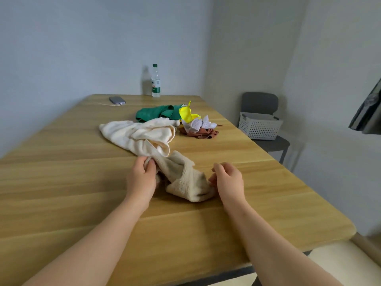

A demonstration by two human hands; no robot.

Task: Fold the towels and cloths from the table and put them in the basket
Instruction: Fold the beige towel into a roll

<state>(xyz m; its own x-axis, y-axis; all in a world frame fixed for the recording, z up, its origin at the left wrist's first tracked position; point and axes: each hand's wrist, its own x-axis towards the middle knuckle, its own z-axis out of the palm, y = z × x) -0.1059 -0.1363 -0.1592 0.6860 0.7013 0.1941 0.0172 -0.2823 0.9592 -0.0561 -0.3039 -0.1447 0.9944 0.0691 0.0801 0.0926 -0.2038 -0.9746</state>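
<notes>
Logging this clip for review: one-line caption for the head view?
Left hand grips a cream towel on the table, right hand at its other end; more cloths behind, basket on a chair.

Both bare forearms reach forward, left hand [142,174] pinching the beige towel [185,182], right hand [227,180] loosely curled at its edge.
</notes>
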